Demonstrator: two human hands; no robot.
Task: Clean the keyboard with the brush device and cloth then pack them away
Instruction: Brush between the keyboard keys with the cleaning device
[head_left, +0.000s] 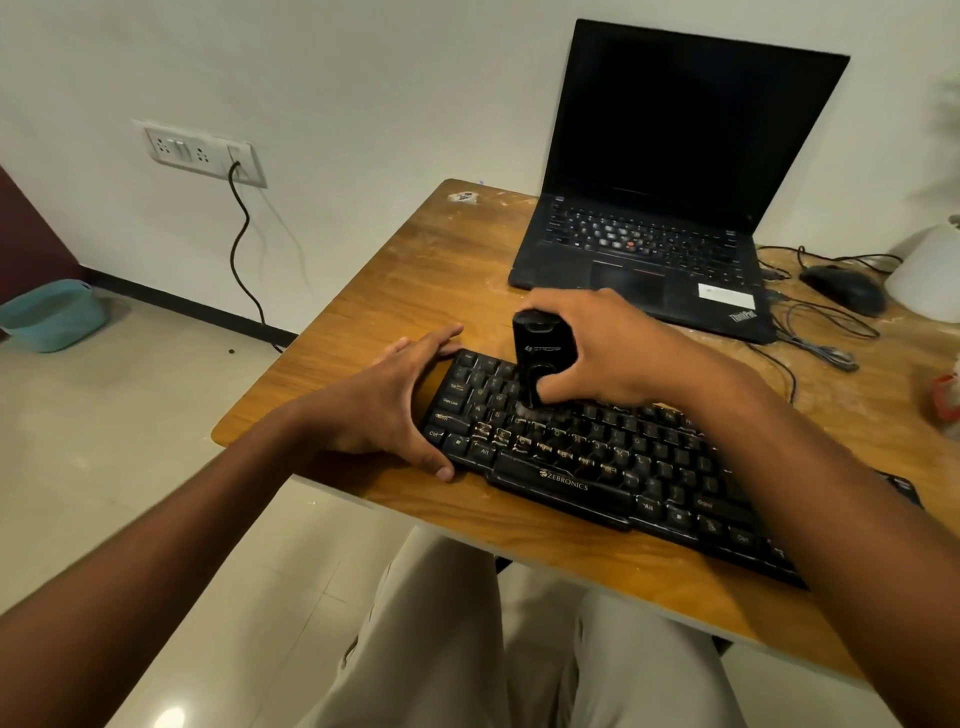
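keyboard (613, 467): black, says zebronics on the front lip, sits near the desk (415, 280) front edge. long axis runs from the near left corner off to the right, a bit diagonal
brush device (543, 358): black, stands upright with its lower end down on the upper-left keys, has a logo on it i can't quite read
right hand (613, 348): fingers wrapped round the brush device, gripping it
left hand (395, 400): fingers spread, fairly straight, braced on the keyboard's left end
open room: bare desk left of and behind the keyboard
laptop (670, 208): thinkpad, lid up, screen dark, just behind the keyboard
mouse (847, 288): right of the laptop, among cables
floor: teal basket (52, 314) by the wall
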